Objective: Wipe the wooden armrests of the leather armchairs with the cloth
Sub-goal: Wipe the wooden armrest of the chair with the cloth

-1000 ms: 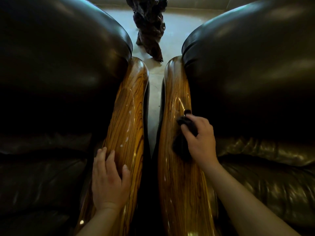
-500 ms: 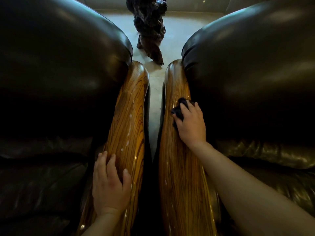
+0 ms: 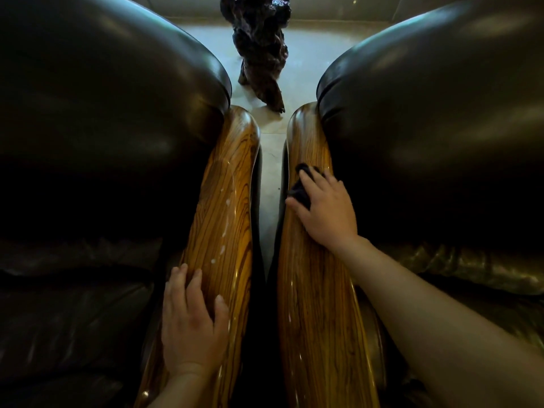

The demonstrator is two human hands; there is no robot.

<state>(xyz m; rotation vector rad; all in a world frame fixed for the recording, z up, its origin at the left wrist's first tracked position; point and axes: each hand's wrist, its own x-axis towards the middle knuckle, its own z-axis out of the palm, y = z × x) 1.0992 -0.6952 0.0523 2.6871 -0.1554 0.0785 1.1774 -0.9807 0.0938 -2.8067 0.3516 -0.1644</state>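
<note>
Right hand (image 3: 326, 210), fingers pressed flat over the dark cloth (image 3: 300, 188), sits mid-frame on the right armrest (image 3: 315, 304), whose long axis runs bottom-to-top; unwiped wood lies ahead toward upper centre, while left hand (image 3: 191, 322), fingers spread, rests on left armrest (image 3: 223, 207).

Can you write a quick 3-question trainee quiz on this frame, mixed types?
1. True or false: the dark cloth is under the left hand.
2. Multiple choice: the whitish spots lie on A) the left armrest B) the right armrest only C) the leather seat back.
3. Fill in: beyond the armrests, a dark gnarled ____ stands on the floor.

Key
1. False: the right hand presses it on the right armrest; the left hand rests flat on the left armrest.
2. A
3. sculpture
</note>
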